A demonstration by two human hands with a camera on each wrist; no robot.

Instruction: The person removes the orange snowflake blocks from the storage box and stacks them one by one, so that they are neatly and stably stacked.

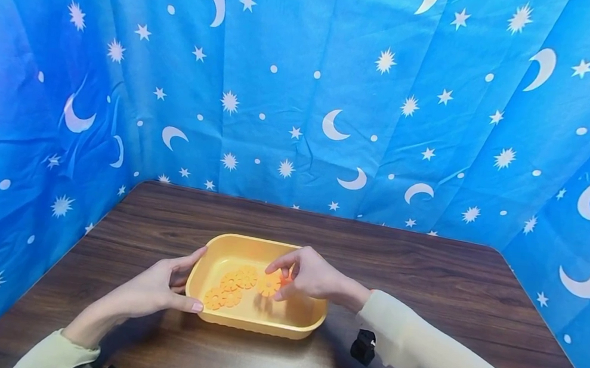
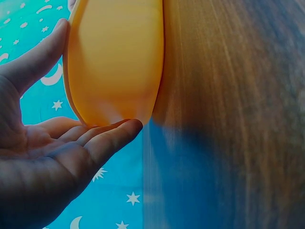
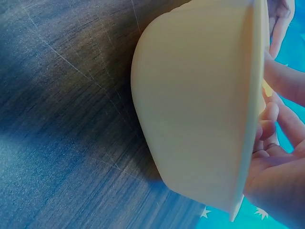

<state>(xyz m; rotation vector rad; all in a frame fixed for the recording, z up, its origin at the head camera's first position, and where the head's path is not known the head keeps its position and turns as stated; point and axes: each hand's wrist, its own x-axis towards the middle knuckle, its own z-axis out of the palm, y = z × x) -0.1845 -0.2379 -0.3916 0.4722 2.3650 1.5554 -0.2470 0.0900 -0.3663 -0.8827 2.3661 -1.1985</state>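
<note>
A yellow plastic tub (image 1: pixel 253 325) stands on the table, with several flat orange flower-shaped pieces (image 1: pixel 215 298) lying together on its floor at the left. My left hand (image 1: pixel 154 289) holds the tub's left end, one digit at the back corner and one at the front. In the left wrist view, its fingers (image 2: pixel 112 138) lie against the tub's outer wall (image 2: pixel 114 62). Over the tub's right half, my right hand (image 1: pixel 312 273) pinches an orange flower-shaped piece (image 1: pixel 268 285) between thumb and finger. From the right wrist view, the tub's wall (image 3: pixel 195 100) hides most of that piece.
The dark wood-grain table (image 1: pixel 421 323) extends around the tub on every side. Behind it and at both sides hangs a blue cloth (image 1: pixel 294 88) with white moons and stars. A small black device (image 1: pixel 363 347) sits at the right wrist.
</note>
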